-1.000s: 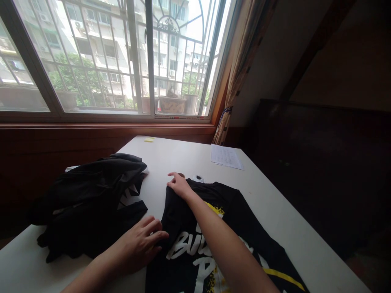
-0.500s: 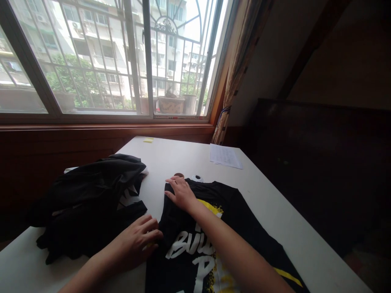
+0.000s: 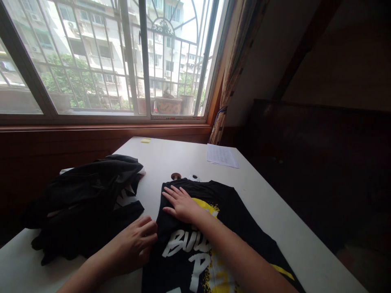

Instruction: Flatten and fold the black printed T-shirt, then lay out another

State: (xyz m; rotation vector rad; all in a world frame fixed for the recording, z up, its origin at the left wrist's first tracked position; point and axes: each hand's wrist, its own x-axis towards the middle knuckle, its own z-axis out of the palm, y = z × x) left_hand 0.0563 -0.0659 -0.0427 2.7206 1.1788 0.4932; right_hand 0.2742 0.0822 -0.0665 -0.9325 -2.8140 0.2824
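Right grip (image 3: 180, 204) is lying flat with fingers spread, released and grasping nothing, on the black printed shirt (image 3: 192, 252); left grip (image 3: 139, 240) is resting half-curled at the shirt's near side edge — whether it is pinching cloth I cannot tell. Under and to the right of the right grip, the shirt is stretching across the bench (image 3: 166, 152), print upward. Laying it out is looking largely done, while evening the edge beside the left grip is seeming unfinished, and no clear fold is showing. Left of the left grip, a dark clothing heap (image 3: 91, 199) is lying crumpled — apparently not yet arranged.
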